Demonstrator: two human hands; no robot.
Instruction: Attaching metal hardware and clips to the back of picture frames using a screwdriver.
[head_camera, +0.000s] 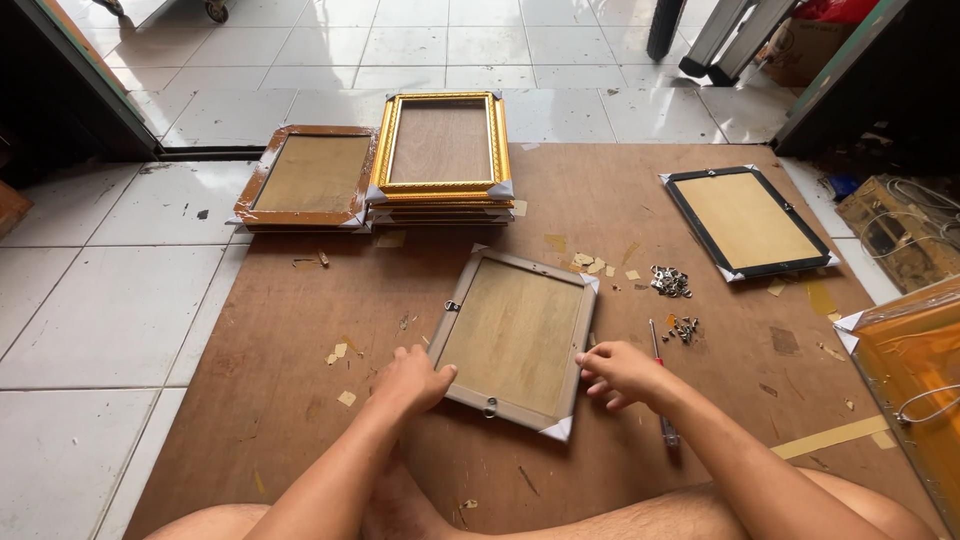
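You sit on the floor at a brown board laid over white tiles. A grey picture frame lies face down on the board just in front of you, slightly turned, with white corner protectors. Your left hand holds the frame's lower left corner, fingers curled over its edge. Your right hand rests its fingertips against the frame's right edge, its grip loose, closed on nothing. A screwdriver lies partly under your right wrist, its handle hidden. Beside it sit two small heaps of metal hangers, too small to make out singly. Farther off stands a stack of gold frames, with a brown frame touching its left side. A black frame lies well apart at right. An orange wrapped package is cut off by the right edge.
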